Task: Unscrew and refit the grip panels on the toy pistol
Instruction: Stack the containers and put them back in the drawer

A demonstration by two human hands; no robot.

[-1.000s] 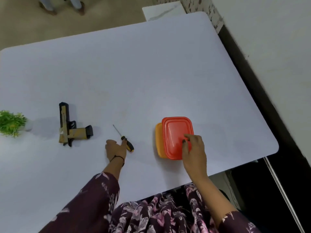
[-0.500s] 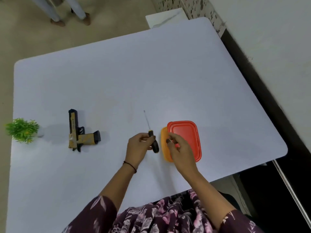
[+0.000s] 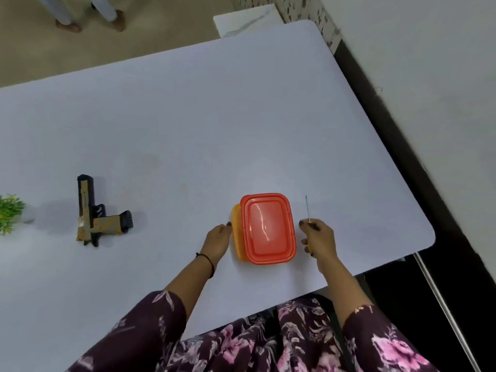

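my right grip [image 3: 320, 238] now curls round the screwdriver [image 3: 307, 209] passed from the left grip [image 3: 218, 238], whose relaxed fingers touch the orange-lidded box [image 3: 267, 228], toy pistol [image 3: 91, 210] untouched on the counter [image 3: 188, 116].

Left hand [image 3: 217, 241] low, back up, thumb pointing forward, fingers hidden beneath. Right hand [image 3: 319, 237] fisted round a screwdriver [image 3: 307, 209], whose shaft sticks out forward past the thumb. Both forearms bare and stretched forward, floral sleeves bunched near the elbows.
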